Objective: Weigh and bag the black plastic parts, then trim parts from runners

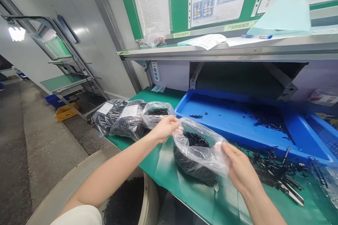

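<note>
While the green workbench (pixel 161 95) carries a blue tray (pixel 232 121) at two o'clock, a clear plastic bag (pixel 200 147) of black parts (pixel 195 140) sits at twelve, gripped by the left hand (pixel 165 129) and right hand (pixel 239 167), whose fingers (pixel 228 151) seem pressed together, pinching the film.

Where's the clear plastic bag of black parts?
In head view, the bag is held open between the left hand and right hand, on the green mat, beside the blue plastic tray.
</note>
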{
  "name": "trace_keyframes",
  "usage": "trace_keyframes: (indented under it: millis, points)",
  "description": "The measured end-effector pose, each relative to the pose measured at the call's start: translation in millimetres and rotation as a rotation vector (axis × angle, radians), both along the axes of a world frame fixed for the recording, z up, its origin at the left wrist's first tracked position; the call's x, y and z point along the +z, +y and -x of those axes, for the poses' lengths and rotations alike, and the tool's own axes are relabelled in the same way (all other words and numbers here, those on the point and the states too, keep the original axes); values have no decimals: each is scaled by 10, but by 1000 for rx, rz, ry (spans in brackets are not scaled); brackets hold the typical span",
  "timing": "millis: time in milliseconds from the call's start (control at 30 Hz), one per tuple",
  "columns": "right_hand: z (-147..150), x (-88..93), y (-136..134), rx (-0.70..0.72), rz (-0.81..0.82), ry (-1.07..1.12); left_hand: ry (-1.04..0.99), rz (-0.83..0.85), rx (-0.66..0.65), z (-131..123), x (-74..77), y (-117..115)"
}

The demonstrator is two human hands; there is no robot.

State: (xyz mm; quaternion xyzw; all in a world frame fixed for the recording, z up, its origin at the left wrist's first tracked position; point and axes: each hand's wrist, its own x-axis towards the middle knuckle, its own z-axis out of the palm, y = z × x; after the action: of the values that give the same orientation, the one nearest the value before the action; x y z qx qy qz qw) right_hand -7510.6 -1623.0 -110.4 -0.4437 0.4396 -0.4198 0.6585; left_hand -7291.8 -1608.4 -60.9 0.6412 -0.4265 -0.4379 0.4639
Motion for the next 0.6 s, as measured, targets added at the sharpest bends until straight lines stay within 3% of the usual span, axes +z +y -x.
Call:
trace_keyframes:
  millis: [67,100,233,300,400,533,600]
  points:
    - [-89,16,-1,-71,-275,-288,409,-24,63,9,-32,-52]
    - [-118,19,-1,-94,-382,-398,519,-18,92,2,-51,-86]
    - [-98,-58,-9,-129,-583,-713,603,-27,103,-91,-140,-225]
    - [-23,-139,-30,-81,-534,-737,615,-45,74,-150,-166,-263]
    - [120,-203,-68,72,-349,-568,609,-43,20,-218,-160,-242]
    - [297,-97,-90,202,-75,-115,538,13,-40,-267,-97,-84]
    - [342,-3,-94,170,167,218,293,94,-45,-266,-43,5]
